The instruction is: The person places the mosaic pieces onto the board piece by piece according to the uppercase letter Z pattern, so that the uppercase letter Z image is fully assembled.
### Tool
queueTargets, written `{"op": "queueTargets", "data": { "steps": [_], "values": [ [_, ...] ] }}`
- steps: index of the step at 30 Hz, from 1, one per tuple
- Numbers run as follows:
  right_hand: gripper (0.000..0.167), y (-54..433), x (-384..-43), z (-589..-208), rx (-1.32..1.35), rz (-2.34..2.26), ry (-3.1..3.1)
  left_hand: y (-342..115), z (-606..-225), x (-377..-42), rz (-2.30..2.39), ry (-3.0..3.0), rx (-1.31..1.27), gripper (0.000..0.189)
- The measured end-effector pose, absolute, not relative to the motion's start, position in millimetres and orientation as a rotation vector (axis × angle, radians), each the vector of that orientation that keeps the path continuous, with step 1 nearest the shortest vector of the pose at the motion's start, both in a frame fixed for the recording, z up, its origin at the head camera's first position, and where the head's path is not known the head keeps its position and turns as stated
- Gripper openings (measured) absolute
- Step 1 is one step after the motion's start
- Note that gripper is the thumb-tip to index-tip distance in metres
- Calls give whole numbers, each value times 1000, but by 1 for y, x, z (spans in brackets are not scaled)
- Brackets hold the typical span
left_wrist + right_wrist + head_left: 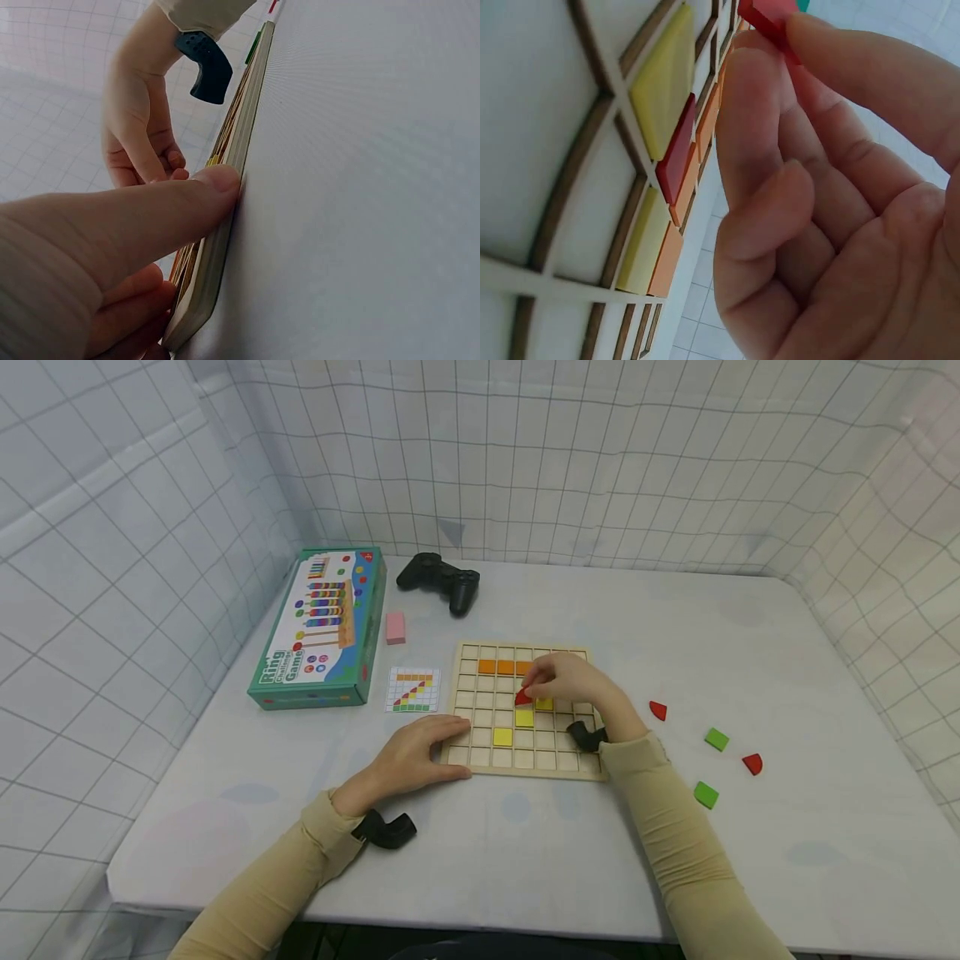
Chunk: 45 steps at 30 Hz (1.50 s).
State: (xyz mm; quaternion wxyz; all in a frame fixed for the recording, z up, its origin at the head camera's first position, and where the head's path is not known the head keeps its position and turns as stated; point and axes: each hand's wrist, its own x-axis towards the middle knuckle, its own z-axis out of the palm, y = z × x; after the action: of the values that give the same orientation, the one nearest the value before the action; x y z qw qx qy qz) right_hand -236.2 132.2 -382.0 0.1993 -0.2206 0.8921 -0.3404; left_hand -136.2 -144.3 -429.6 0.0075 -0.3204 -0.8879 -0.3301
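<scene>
A wooden grid board (482, 758) lies flat on the table. My left hand (411, 756) rests at its front left corner, the thumb (214, 184) against the front edge and the fingers by the left side. Over the board, my right hand (573, 681) pinches a red quarter-round tile (772, 16) between thumb and fingertips. Several orange tiles (506, 667) form a row near the far side. Yellow square tiles (502, 737) step diagonally up to the right. Another red tile (676, 157) sits in the grid beside a yellow one, mostly hidden by the hand in the head view.
Right of the board lie loose red tiles (752, 764) and green tiles (706, 794). A pattern card (412, 689) is left of it, with a pink block (395, 628) behind. Farther back are a green game box (318, 627) and a black game controller (438, 581).
</scene>
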Motion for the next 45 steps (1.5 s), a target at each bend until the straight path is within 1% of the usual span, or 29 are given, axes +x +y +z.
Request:
{"op": "queueTargets", "data": {
  "steps": [5,7,15,20,27,38,45],
  "values": [
    [6,130,-235,-383,-581,-866,2551,-144,-430,-136,-1032,-2774,-1001,67],
    [7,130,-235,-383,-566,-829,2563,-144,-430,-136,-1032,-2774,-1000,67],
    [21,144,-235,-374,-543,-857,2551,-143,-429,-136,-1020,-2774,-996,67],
    [31,166,-236,-362,-573,-976,2502,-143,-428,-136,-1005,-2777,-993,67],
    [38,201,-232,-346,-552,-1053,2484,-143,-427,-135,-1010,-2772,-997,67],
    [43,253,-224,-345,-470,-1167,2456,-144,-427,-135,-1017,-2770,-1003,68],
    [44,281,-219,-352,-407,-1284,2433,-144,-427,-134,-1028,-2772,-1004,67]
  ]
}}
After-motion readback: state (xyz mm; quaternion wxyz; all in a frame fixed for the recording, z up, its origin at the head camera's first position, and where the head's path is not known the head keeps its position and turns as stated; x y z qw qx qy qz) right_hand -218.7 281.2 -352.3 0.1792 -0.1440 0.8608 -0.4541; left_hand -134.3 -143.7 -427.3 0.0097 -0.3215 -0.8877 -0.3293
